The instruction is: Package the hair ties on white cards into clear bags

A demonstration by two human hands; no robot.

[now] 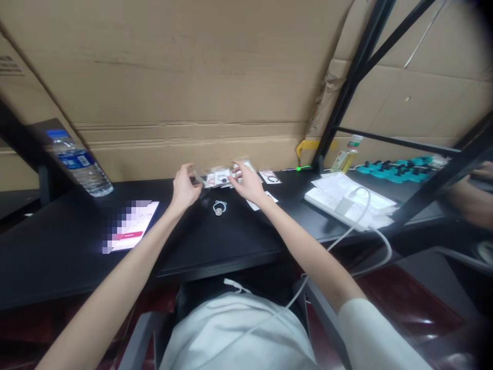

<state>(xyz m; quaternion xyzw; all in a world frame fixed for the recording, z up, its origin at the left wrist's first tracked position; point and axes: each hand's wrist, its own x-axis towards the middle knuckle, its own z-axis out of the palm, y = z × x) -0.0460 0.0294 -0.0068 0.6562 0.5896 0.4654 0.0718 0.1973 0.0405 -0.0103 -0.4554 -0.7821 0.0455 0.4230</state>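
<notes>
My left hand (186, 187) is curled at the left end of a row of small packets, its fingers closed on what looks like a clear plastic bag (198, 178); the grip is partly hidden. Over the right part of the row, my right hand (247, 184) has thumb and fingers apart and holds nothing that I can see. Small clear packets with white cards (221, 177) lie between the hands, one showing a dark round piece. Nearer to me on the black table (231, 241) lies a light-coloured hair tie (219, 207) with a round ornament.
A water bottle (80, 164) and a lit phone (133, 226) are on the left. Another packet (270, 177) lies right of my hand. Further right are papers (346, 190), a white cable (372, 205), a small bottle (345, 155) and teal pieces (396, 169). Another person's hand (472, 198) is at the right edge.
</notes>
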